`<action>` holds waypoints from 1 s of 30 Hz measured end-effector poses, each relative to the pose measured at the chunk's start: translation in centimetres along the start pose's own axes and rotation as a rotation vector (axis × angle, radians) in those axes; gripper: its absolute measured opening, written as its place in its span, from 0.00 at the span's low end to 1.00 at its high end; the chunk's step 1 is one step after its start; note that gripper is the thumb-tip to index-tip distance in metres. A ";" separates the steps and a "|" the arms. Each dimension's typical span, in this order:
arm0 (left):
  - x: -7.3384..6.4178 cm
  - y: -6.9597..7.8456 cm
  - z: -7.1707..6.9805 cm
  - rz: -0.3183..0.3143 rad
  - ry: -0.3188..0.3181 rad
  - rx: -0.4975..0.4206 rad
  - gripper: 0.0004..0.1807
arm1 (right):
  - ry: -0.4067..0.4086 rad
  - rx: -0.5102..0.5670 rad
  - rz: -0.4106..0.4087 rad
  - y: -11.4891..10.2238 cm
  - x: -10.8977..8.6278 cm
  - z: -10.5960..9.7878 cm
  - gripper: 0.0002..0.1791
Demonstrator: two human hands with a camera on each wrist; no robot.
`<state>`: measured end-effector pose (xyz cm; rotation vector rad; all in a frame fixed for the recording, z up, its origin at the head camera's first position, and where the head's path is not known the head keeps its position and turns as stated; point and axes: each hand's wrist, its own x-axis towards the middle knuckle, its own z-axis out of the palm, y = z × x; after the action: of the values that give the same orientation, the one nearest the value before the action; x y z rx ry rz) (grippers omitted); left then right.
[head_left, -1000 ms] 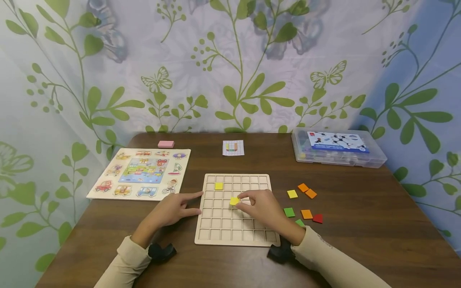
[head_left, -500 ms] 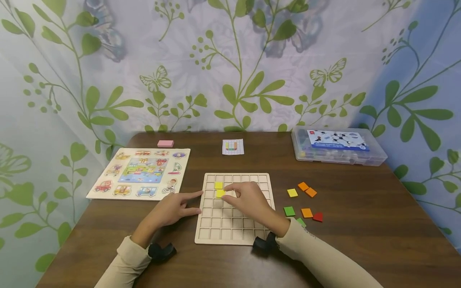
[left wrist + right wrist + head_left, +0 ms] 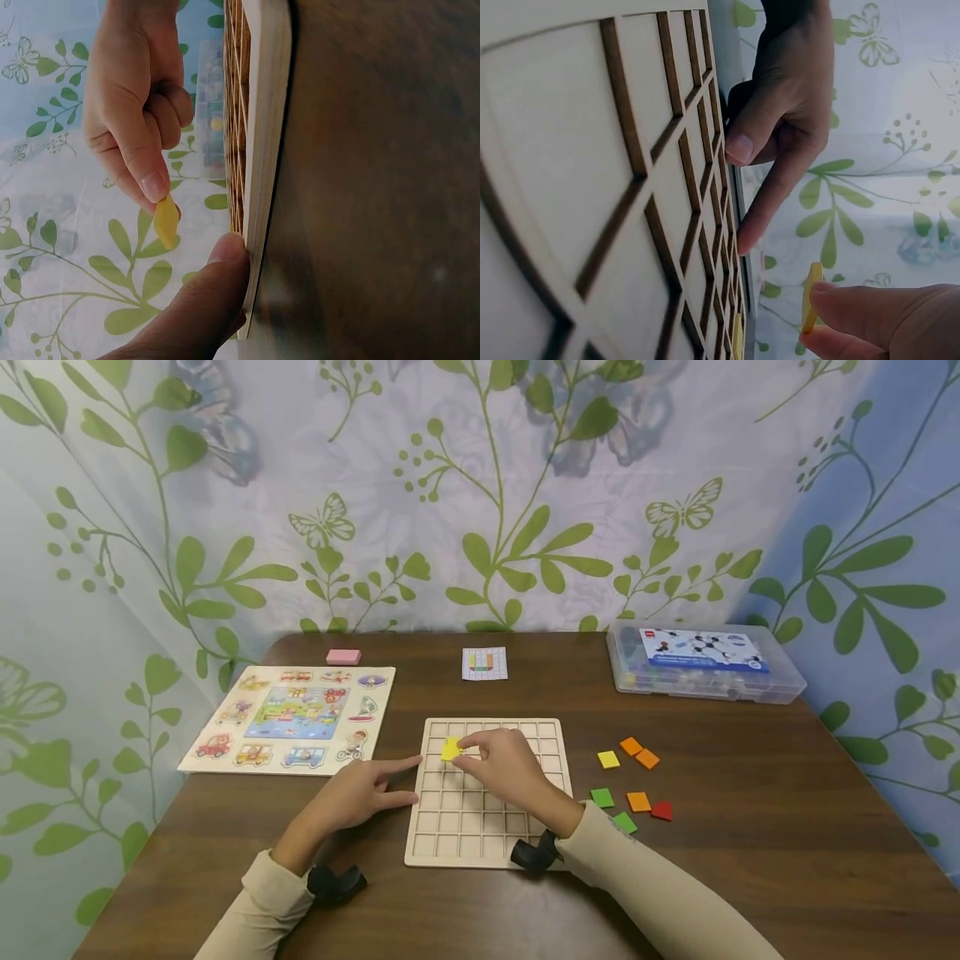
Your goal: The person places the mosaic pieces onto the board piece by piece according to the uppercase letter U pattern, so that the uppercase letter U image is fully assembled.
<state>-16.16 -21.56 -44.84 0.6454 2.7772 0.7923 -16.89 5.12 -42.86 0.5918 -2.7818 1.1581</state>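
Observation:
My right hand [image 3: 512,770] pinches a yellow square tile [image 3: 810,298] between thumb and fingertips. It holds the tile above the upper left of a pale wooden grid board [image 3: 450,857]; the left wrist view shows a gap between tile and board. Another yellow tile [image 3: 738,335] lies in the grid, mostly hidden in the head view behind the held one. My left hand [image 3: 354,795] touches the board's left edge with its extended index finger and thumb [image 3: 217,281]. To the board's right lie a loose yellow tile [image 3: 608,760] and green tiles [image 3: 602,797].
Several orange tiles [image 3: 638,802] and a red piece [image 3: 662,811] lie at the right. A picture puzzle board [image 3: 213,757] is at the left, a pink block [image 3: 343,657] behind it. A patterned card [image 3: 484,664] and clear plastic case [image 3: 780,681] sit at the back.
My right hand has carried the yellow tile leftward across the grid, then slightly up toward the tile in the upper left. My left hand stays at the board's edge.

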 end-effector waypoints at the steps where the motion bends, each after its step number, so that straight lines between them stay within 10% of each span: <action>1: 0.0 0.0 0.0 0.002 0.000 0.002 0.35 | -0.002 0.003 0.006 0.1 0.1 0.1 0.15; 30: 0.1 0.2 -0.2 -0.008 -0.020 0.011 0.35 | 0.012 -0.049 0.010 1.9 0.3 2.2 0.13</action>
<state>-16.19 -21.47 -44.55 0.6396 2.7664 0.7658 -17.65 4.69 -45.65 0.5652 -2.7977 1.0877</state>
